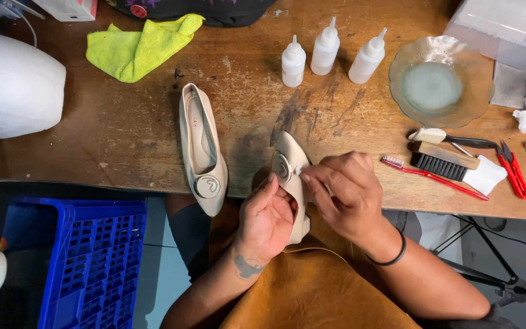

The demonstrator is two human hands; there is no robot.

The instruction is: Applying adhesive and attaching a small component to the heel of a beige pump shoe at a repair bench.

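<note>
My left hand point(267, 219) grips a beige flat shoe point(290, 161) from below, holding it on its side over my lap at the table's front edge. My right hand point(343, 189) pinches a small white swab or cloth tip against the round ornament point(282, 167) on that shoe's toe. The matching beige shoe point(201, 148) lies upright on the wooden table point(123, 140) to the left, its toe with a round ornament pointing toward me.
Three white squeeze bottles point(327, 52) stand at the back, beside a glass dish point(439, 82). Brushes point(442, 159), a red toothbrush and red-handled pliers point(512, 173) lie at right. A yellow-green cloth point(141, 45) lies back left; a blue crate point(89, 262) sits below left.
</note>
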